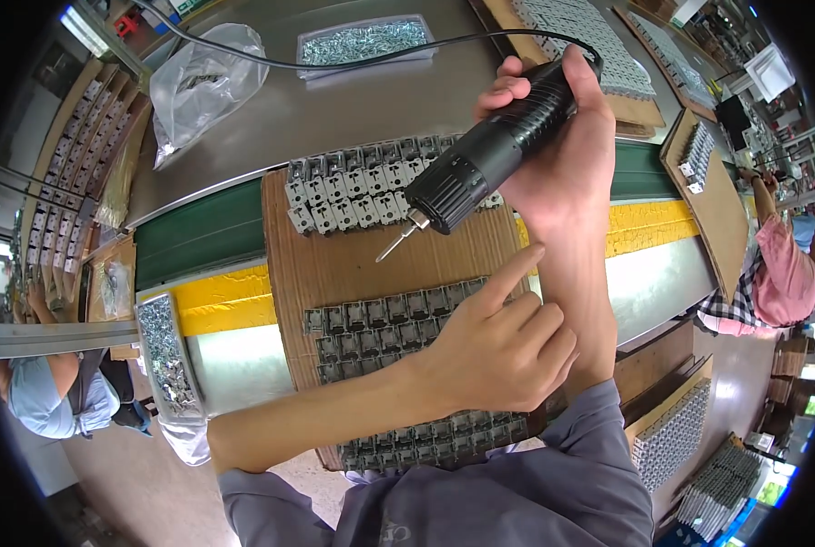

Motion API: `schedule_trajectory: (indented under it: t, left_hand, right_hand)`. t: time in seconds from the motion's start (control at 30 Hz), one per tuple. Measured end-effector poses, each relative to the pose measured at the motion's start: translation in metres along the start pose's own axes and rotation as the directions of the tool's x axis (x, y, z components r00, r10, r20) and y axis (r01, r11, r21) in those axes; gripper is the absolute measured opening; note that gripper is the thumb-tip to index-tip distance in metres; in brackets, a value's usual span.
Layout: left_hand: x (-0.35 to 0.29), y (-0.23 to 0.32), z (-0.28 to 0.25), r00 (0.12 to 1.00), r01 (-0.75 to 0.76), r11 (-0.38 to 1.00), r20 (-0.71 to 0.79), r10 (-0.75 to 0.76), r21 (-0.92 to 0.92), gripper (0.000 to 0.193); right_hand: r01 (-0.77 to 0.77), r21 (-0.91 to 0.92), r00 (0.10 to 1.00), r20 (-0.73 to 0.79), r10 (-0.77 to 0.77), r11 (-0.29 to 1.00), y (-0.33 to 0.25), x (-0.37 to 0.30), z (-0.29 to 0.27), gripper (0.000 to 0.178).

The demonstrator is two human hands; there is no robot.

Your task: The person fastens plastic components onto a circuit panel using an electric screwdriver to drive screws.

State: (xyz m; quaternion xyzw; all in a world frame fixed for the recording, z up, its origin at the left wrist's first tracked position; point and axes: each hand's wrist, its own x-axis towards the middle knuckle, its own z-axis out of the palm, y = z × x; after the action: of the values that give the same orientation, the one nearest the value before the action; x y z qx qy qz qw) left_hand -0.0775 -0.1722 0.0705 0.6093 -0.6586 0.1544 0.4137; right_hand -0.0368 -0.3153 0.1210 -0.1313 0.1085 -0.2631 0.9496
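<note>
My right hand (567,155) is raised over the work, wrapped round a black electric screwdriver (494,150). Its bit slants down to the left, above bare cardboard. My left hand (507,351) crosses in front; its index finger stretches toward my right wrist, the other fingers curl loosely, and I see nothing in it. Beyond the bit, rows of small metal-and-plastic fittings (362,196) lie on a cardboard sheet (289,273). More rows of dark fittings (380,328) lie on its near part, partly hidden under my left forearm.
A tub of small screws (366,44) and a clear plastic bag (207,82) stand on the metal bench at the back. Another screw tray (166,351) is at left. The screwdriver's black cable (289,65) arches across the bench. Other people (785,260) work on both sides.
</note>
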Motion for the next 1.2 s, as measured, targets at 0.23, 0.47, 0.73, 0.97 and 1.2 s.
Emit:
schedule_trajectory:
  t: [0.23, 0.47, 0.73, 0.97, 1.2]
  left_hand:
    - [-0.009, 0.004, 0.008, 0.999, 0.032, 0.993, -0.001, -0.032, -0.117, 0.024]
    - [-0.004, 0.002, 0.001, 0.999, 0.04, 0.998, -0.016, -0.041, -0.054, 0.022]
    - [-0.011, 0.006, 0.01, 0.998, 0.045, 0.988, 0.041, -0.039, -0.149, 0.021]
    - [-0.004, 0.002, 0.0, 0.997, 0.06, 0.996, -0.043, -0.062, -0.059, 0.022]
    - [-0.023, 0.004, 0.007, 0.998, -0.004, 0.983, 0.059, 0.015, -0.183, 0.022]
  right_hand:
    - [-0.017, -0.006, 0.999, -0.029, 0.016, 1.0, 0.002, 0.005, -0.002, 0.032]
    - [-0.006, -0.016, 1.0, -0.022, 0.006, 1.0, 0.003, 0.0, 0.0, 0.031]
    - [0.005, -0.011, 0.999, -0.051, -0.006, 1.0, 0.003, 0.0, 0.0, 0.03]
    - [0.002, -0.008, 0.999, 0.039, -0.002, 1.0, 0.005, 0.001, -0.007, 0.039]
    - [0.008, -0.023, 1.0, 0.008, -0.008, 1.0, 0.003, 0.0, -0.007, 0.039]
